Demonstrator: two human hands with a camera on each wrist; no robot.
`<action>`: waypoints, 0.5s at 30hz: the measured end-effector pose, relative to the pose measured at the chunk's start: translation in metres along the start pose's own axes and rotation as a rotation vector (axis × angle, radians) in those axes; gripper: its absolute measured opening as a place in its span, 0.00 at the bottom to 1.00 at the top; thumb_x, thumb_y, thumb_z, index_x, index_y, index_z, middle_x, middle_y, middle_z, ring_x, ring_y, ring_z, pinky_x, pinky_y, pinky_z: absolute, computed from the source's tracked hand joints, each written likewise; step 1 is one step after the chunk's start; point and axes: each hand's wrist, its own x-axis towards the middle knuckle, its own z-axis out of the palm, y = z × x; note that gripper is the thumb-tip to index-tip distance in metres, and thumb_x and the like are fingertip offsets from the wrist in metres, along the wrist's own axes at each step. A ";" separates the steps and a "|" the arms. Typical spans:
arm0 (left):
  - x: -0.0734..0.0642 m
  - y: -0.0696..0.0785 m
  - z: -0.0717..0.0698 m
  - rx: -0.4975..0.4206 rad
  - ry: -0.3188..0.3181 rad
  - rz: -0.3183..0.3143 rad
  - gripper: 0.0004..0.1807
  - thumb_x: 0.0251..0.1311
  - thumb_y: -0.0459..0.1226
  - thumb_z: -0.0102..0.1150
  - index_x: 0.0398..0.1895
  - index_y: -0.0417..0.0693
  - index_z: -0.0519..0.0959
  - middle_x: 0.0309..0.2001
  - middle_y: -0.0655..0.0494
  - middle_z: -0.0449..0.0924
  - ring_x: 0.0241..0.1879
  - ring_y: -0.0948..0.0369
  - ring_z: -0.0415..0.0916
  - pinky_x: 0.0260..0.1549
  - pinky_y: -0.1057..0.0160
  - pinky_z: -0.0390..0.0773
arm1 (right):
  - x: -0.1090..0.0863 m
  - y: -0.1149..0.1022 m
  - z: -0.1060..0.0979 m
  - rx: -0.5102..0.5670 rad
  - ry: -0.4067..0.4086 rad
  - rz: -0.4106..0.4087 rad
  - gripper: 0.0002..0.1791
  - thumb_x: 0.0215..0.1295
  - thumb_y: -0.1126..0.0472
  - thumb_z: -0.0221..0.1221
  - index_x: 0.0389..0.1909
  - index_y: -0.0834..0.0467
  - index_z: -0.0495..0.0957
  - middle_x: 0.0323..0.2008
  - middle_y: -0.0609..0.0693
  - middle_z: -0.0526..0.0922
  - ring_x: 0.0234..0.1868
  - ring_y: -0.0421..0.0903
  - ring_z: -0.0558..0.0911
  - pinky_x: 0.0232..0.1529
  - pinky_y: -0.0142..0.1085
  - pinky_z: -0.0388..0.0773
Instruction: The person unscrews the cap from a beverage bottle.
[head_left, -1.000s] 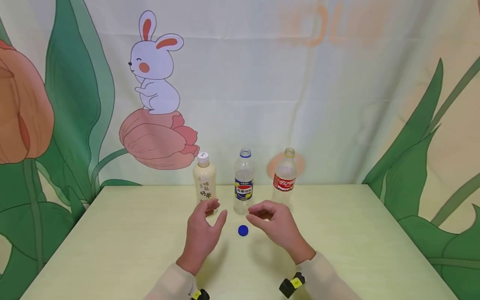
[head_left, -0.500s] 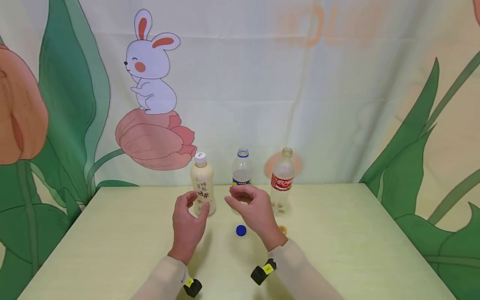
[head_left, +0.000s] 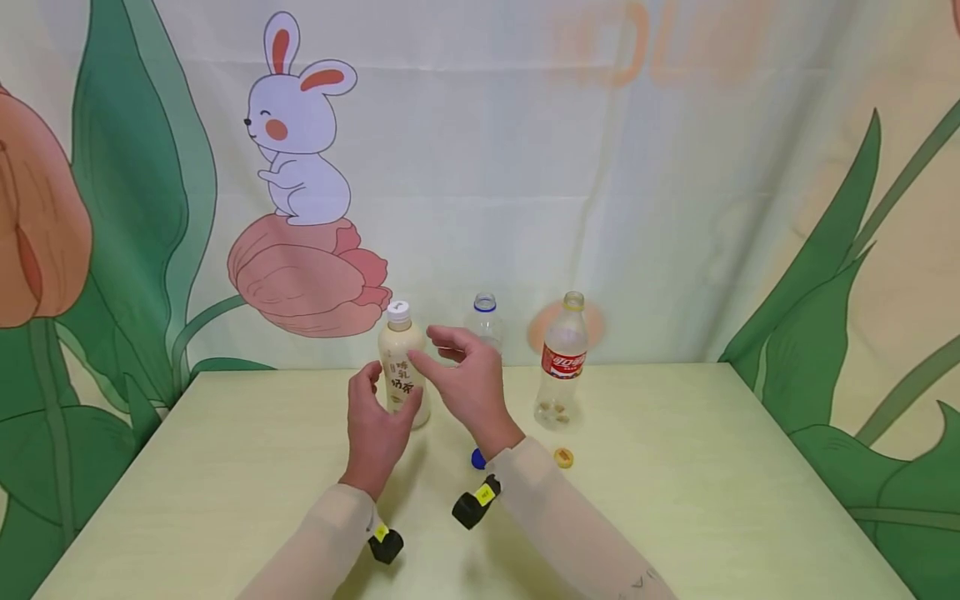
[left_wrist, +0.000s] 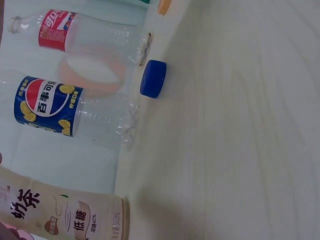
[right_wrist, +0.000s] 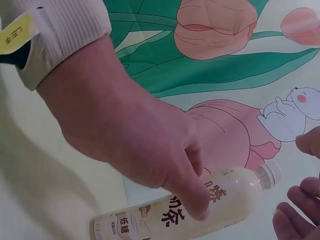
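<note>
A milk tea bottle [head_left: 401, 342] with a white cap [head_left: 399, 312] stands upright on the table. My left hand [head_left: 377, 429] is at its lower half, fingers curved with a gap from the thumb. That thumb overlaps the bottle's label in the right wrist view. Higher up, my right hand [head_left: 471, 385] reaches in from the right, thumb and fingers spread apart, its thumb tip overlapping the bottle's edge. In the right wrist view, the fingers [right_wrist: 300, 205] of my right hand lie near the cap. My right hand hides much of the uncapped Pepsi bottle [left_wrist: 47, 107].
An uncapped cola bottle [head_left: 562, 362] with a red label and small pieces at its bottom stands to the right. On the table lie a blue cap [head_left: 477, 458], partly behind my right wrist, and a yellow cap [head_left: 564, 457]. A printed cloth [head_left: 675, 208] hangs behind the table.
My right hand has moved left and up, from beside the Pepsi bottle to the milk tea bottle. My left hand has shifted slightly left. The yellow cap has come into sight.
</note>
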 end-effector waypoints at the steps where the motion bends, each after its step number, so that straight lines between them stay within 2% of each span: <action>1: 0.002 -0.001 0.000 0.004 0.001 -0.009 0.42 0.64 0.48 0.68 0.74 0.43 0.58 0.71 0.45 0.61 0.73 0.48 0.60 0.76 0.47 0.62 | 0.002 -0.001 0.002 -0.014 0.013 0.005 0.25 0.61 0.50 0.72 0.57 0.55 0.84 0.55 0.48 0.87 0.56 0.48 0.85 0.60 0.44 0.82; 6: 0.010 -0.001 0.001 0.012 -0.010 -0.056 0.44 0.64 0.49 0.69 0.75 0.44 0.57 0.73 0.45 0.60 0.74 0.46 0.59 0.76 0.47 0.62 | 0.012 -0.006 0.013 -0.043 0.044 0.023 0.27 0.61 0.47 0.72 0.59 0.53 0.83 0.58 0.46 0.86 0.57 0.48 0.84 0.59 0.42 0.82; 15: 0.023 -0.004 0.003 0.020 -0.057 -0.123 0.46 0.62 0.48 0.71 0.77 0.45 0.58 0.76 0.45 0.61 0.76 0.46 0.59 0.76 0.46 0.62 | 0.024 -0.003 0.030 -0.003 0.066 0.031 0.27 0.63 0.50 0.71 0.61 0.54 0.81 0.60 0.48 0.84 0.61 0.54 0.82 0.60 0.44 0.82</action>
